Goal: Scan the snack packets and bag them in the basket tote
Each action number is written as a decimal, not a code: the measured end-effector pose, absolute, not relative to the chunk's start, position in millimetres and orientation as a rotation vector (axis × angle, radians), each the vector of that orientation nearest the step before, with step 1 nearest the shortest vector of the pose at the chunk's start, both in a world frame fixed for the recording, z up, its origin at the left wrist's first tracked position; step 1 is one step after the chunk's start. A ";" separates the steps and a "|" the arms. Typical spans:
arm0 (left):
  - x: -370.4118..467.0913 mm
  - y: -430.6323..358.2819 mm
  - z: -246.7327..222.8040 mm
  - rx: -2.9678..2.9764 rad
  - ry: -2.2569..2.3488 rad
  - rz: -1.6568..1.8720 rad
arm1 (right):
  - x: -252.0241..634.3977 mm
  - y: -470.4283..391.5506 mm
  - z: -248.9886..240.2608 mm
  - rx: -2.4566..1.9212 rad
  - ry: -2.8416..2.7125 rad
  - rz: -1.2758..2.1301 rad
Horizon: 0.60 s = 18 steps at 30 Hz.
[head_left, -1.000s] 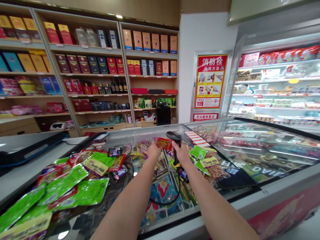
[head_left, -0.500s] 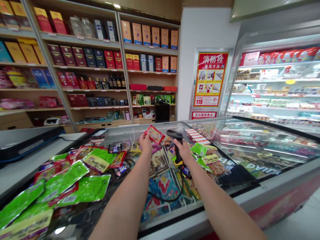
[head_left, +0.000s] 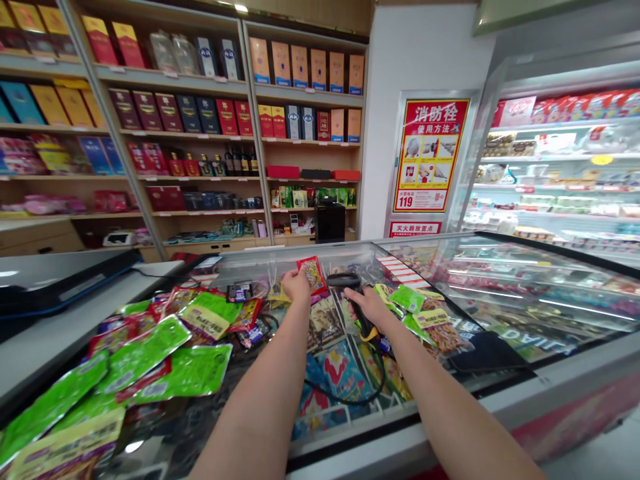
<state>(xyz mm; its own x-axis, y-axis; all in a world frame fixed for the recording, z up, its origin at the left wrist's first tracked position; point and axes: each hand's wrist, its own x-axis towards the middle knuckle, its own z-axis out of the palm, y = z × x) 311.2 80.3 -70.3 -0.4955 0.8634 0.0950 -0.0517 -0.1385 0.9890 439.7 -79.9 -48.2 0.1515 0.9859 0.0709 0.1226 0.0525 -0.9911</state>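
Pinched by its edge in my left hand point(head_left: 297, 285) is a small red snack packet point(head_left: 313, 275), held upright above the glass freezer top. My right hand point(head_left: 369, 308) is wrapped round the handle of a black barcode scanner point(head_left: 345, 280), whose head points left toward the packet. The scanner's cable point(head_left: 383, 373) loops down over the glass. Green snack packets point(head_left: 183, 370) lie in a heap with red ones to the left of my left arm. A smaller group with a green packet point(head_left: 407, 299) and a brown snack bag point(head_left: 440, 327) lies right of my right hand.
A chest freezer point(head_left: 505, 393) with a glass top spans the front. A grey counter point(head_left: 55, 320) with a dark flat device point(head_left: 65, 280) adjoins at left. Behind stand shelves point(head_left: 200, 137) of boxes and bottles, a red fire-hydrant poster point(head_left: 431, 157) and a lit refrigerated display point(head_left: 565, 158).
My left hand has turned the red packet more upright. The scanner's head has swung left and down toward it. The view has shifted slightly left.
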 end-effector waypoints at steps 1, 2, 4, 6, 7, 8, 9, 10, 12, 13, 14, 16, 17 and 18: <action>310.8 79.4 -69.7 0.944 1.455 1.707 | 439.7 -80.1 -48.2 -1.325 -1.219 0.995; 310.5 78.8 -69.3 0.946 1.459 1.706 | 439.7 -80.3 -48.4 -1.335 -1.235 0.997; 310.2 78.8 -69.4 0.955 1.463 1.709 | 439.6 -80.6 -49.3 -1.355 -1.262 0.995; 310.2 80.9 -71.3 0.967 1.466 1.721 | 439.4 -81.2 -50.1 -1.364 -1.276 0.992; 310.3 82.5 -72.8 0.975 1.467 1.724 | 439.2 -81.5 -50.3 -1.364 -1.278 0.992; 310.3 84.5 -74.4 0.985 1.470 1.727 | 439.1 -81.8 -50.4 -1.364 -1.277 0.995; 310.2 86.4 -76.1 0.997 1.476 1.729 | 439.0 -82.1 -50.2 -1.364 -1.275 1.000; 309.9 88.2 -77.8 1.009 1.485 1.732 | 438.9 -82.3 -50.0 -1.367 -1.270 1.009; 309.1 90.7 -80.6 1.033 1.502 1.735 | 438.6 -82.3 -49.4 -1.370 -1.257 1.023; 308.8 91.2 -81.7 1.037 1.505 1.744 | 438.5 -82.2 -49.2 -1.370 -1.255 1.028; 308.6 91.2 -82.6 1.040 1.505 1.751 | 438.4 -82.0 -49.1 -1.369 -1.258 1.027; 309.6 89.5 -83.6 1.043 1.502 1.767 | 438.4 -81.7 -49.5 -1.360 -1.275 1.014; 310.6 88.0 -83.4 1.046 1.497 1.768 | 438.5 -81.7 -49.9 -1.352 -1.283 1.010; 311.9 86.1 -82.5 1.046 1.488 1.764 | 438.8 -81.7 -50.5 -1.343 -1.285 1.011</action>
